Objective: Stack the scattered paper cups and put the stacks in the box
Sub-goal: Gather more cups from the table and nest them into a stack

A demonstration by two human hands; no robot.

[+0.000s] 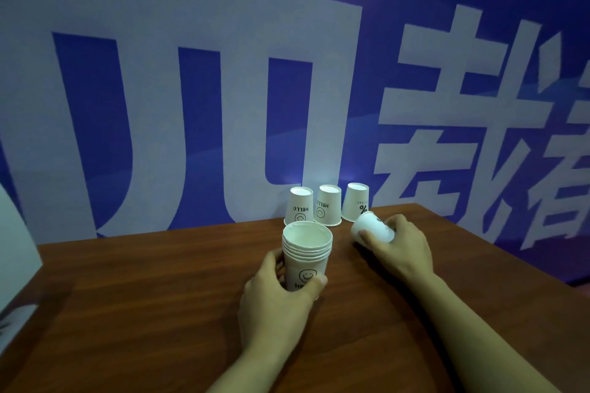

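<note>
My left hand [281, 284] grips an upright stack of several white paper cups [307, 252] with a smiley print, mouth up, near the middle of the wooden table [143, 297]. To its right my right hand [399, 244] holds a single white cup [372, 228] tipped on its side, its base pointing left. Three more white cups stand upside down in a row at the table's far edge: the left cup [300, 206], the middle cup [327, 204] and the right cup [355, 201].
A blue banner [191, 89] with large white characters rises just behind the table's far edge. A pale flat panel, perhaps the box [16, 252], shows at the left edge of the view. The table's right edge runs diagonally past my right forearm.
</note>
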